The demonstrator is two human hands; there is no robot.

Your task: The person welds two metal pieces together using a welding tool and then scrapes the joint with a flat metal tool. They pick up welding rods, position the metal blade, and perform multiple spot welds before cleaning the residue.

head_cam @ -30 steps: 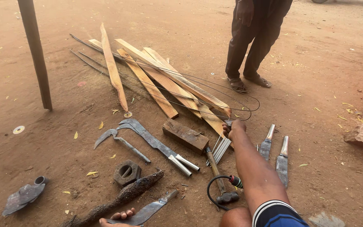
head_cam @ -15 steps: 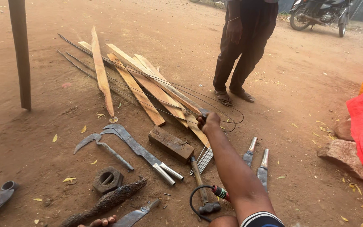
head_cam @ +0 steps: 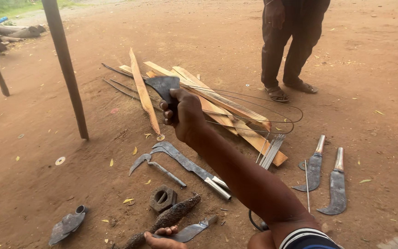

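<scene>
Dirt yard; right hand (head_cam: 183, 113) clenched round axe head (head_cam: 163, 86), likely heavy, stiff, sharp-edged; left hand (head_cam: 162, 240) rests on blade (head_cam: 190, 230), grip unclear.

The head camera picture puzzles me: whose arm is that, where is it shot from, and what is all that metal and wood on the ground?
The camera sits on a person's head and looks down, so the arm reaching out is their own. The right hand is raised and grips a dark, flat metal blade. The left hand, at the bottom edge, touches a small knife blade lying on the dirt.

On the bare ground lie hand-forged tools: a long sickle, a shorter hook, a heavy nut, a rough rasp-like bar, an axe head and two curved knives. Behind them lie wooden slats with loops of wire. A second person stands beyond, and a post stands at the left.
</scene>
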